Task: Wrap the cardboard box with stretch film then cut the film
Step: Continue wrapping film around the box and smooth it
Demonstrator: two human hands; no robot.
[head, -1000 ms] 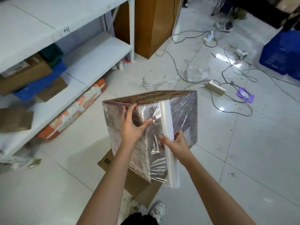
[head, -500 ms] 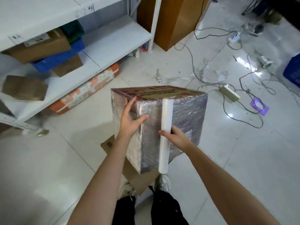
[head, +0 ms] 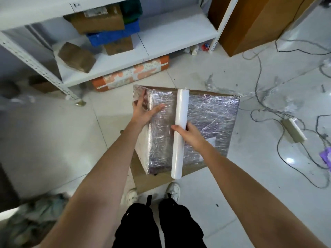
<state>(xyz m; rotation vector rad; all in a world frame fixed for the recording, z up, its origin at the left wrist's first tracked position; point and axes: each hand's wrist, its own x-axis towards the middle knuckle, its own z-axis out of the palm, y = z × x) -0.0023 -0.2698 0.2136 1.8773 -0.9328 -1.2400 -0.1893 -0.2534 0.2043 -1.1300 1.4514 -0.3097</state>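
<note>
The cardboard box (head: 213,120), covered in shiny stretch film, stands on the floor in front of my feet with its broad wrapped face turned up toward me. My left hand (head: 143,111) lies flat with spread fingers on the box's upper left corner. The white film roll (head: 180,131) lies lengthwise across the box face, and my right hand (head: 188,134) grips it near its middle. Film runs from the roll leftward over the box edge.
A flat sheet of cardboard (head: 152,178) lies under the box. A white metal shelf rack (head: 107,63) with boxes stands behind to the left. A tall brown cabinet (head: 254,22) is at the back right. Cables and a power strip (head: 293,132) trail over the tiles to the right.
The box has turned, so its wide face now shows instead of a corner. The roll has travelled further across that face. My left hand slid up to the upper left corner.
</note>
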